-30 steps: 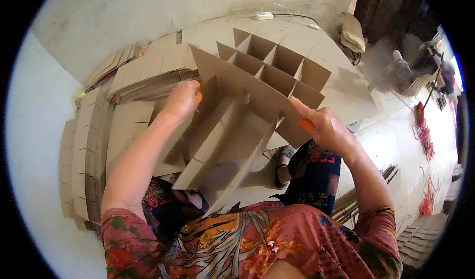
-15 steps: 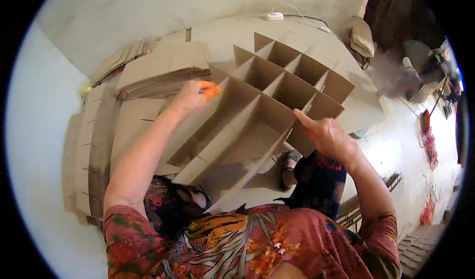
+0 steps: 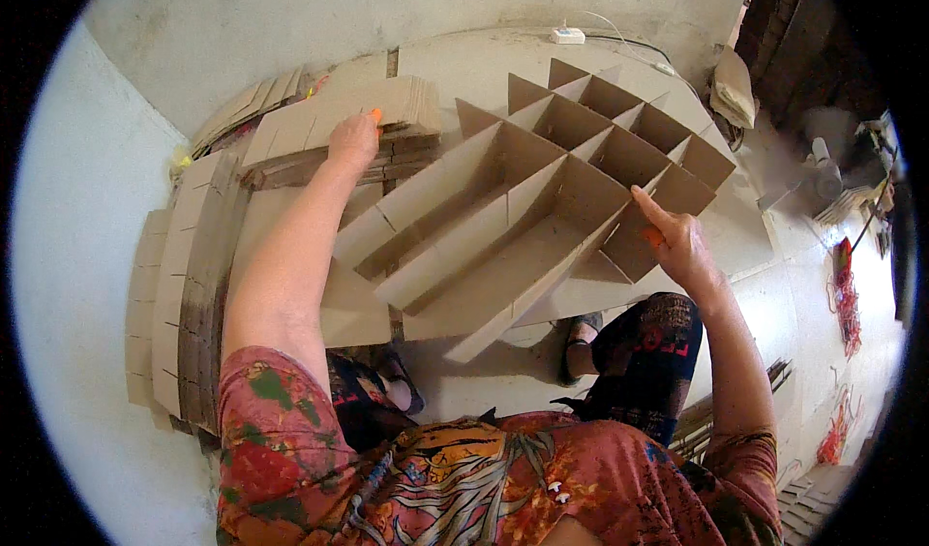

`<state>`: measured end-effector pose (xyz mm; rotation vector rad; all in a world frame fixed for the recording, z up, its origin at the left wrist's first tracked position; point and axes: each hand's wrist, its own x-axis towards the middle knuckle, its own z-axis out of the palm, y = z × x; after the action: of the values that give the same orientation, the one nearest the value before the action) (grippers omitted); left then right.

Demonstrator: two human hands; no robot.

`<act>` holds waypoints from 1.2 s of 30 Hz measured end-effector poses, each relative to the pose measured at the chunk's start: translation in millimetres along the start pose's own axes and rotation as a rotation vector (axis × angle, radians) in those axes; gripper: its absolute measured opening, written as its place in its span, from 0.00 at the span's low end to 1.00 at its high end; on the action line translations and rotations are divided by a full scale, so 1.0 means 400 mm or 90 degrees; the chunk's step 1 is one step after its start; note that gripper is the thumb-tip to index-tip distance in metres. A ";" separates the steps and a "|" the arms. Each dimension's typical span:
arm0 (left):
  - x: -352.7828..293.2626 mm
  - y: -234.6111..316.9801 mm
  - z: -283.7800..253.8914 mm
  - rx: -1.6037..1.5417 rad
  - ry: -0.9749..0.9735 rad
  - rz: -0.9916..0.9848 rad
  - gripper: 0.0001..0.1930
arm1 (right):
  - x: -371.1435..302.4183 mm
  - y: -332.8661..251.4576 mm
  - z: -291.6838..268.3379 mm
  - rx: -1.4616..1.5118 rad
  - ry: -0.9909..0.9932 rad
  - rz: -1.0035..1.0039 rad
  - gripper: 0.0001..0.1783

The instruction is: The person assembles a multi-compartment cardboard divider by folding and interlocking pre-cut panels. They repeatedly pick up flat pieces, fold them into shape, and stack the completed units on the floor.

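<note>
While the right hand (image 3: 682, 246) steadies the cardboard grid (image 3: 542, 207) with fingers extended, the left hand (image 3: 353, 139) closes on a strip stack (image 3: 339, 125), seemingly fetching the next strip.

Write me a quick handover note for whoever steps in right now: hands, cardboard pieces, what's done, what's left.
Left hand: reaching out, resting on the stack of slotted cardboard strips at the far left; whether it grips a strip cannot be told.
Right hand: fingers spread on the right edge of the cardboard divider grid, steadying it.
Grid: lies tilted in front of the person, its crossing strips interlocked into open cells.
More flat cardboard stacks stand along the left wall.
Done: the grid is slotted together and opened out.
Left: likely another strip from the stack, if the grid needs one; keep the right edge held meanwhile.
</note>
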<state>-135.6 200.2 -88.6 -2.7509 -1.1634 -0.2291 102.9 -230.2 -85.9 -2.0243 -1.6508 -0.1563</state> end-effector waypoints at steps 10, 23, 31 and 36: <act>-0.113 0.025 -0.130 -0.472 0.263 0.086 0.11 | 0.051 -0.143 -0.046 0.220 0.164 0.077 0.29; -0.224 0.265 -0.256 -0.687 0.317 0.134 0.29 | 0.028 -0.222 -0.117 0.565 0.244 0.209 0.11; -0.098 0.144 -0.158 -0.832 0.129 0.049 0.16 | -0.039 -0.221 -0.085 0.438 0.208 0.167 0.09; -0.111 0.129 -0.138 -0.752 0.039 -0.002 0.14 | -0.078 -0.197 -0.016 0.421 0.202 0.209 0.08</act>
<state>-133.4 123.0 -47.3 -3.5958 -1.2533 -1.3754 22.6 -250.8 -67.9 -1.6170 -0.9804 0.1605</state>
